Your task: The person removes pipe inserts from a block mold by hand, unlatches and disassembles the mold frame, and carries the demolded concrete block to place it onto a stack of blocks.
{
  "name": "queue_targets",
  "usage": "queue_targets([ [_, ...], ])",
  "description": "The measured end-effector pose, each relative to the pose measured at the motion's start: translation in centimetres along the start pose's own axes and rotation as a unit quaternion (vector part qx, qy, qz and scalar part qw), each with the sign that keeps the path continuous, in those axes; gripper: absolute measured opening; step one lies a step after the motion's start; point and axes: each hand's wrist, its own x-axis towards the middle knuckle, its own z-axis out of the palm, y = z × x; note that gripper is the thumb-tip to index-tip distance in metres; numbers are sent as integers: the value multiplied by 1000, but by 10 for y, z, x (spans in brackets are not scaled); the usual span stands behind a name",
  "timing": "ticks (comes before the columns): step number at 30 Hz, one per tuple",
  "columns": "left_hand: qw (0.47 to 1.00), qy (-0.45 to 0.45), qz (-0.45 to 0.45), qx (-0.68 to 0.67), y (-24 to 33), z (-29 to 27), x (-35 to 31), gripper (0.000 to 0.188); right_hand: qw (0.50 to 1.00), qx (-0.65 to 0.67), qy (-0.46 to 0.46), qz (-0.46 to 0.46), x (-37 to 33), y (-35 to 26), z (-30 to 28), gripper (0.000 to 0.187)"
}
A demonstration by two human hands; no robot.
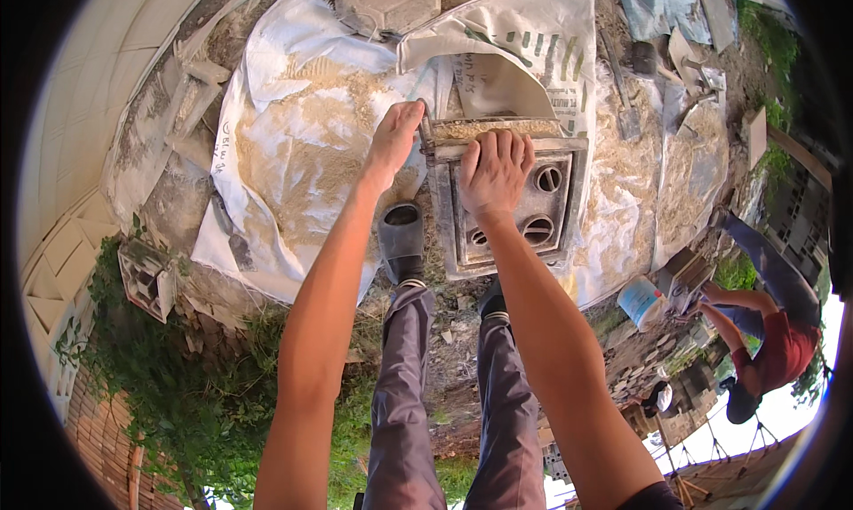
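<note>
The mould (pixel 531 205), a square frame set with round barred holes, is on the ground right ahead of the worker's feet, its upper edge against an open sack (pixel 582 66). The right hand (pixel 498 168) lies on its face, fingers bent near the sandy top edge; whether it grips or only presses, I can't tell from here. The left hand (pixel 397 141) is narrow, fingertips together at the mould's upper left corner, and its hold is hidden from me too.

Just left of the mould is a dark shoe (pixel 399 236), and past that a white sheet (pixel 271 61) heaped with sand (pixel 311 123). A trowel (pixel 628 123) lies to the mould's right. Farther off, a white-and-blue bucket (pixel 641 302) stands near a co-worker in a red shirt (pixel 786 350), bent over with both arms reaching low. Greenery (pixel 178 394) fills the left side, below a hollow block (pixel 147 281).
</note>
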Motion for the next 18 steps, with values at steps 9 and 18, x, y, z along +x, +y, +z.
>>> queue_targets([
  [9,954,144,167,205,-46,52,-64,76,982,143,118,43,-23,11,-39,31],
  [18,933,169,128,292,-66,72,-110,67,975,130,-133,118,-52,16,-50,19],
])
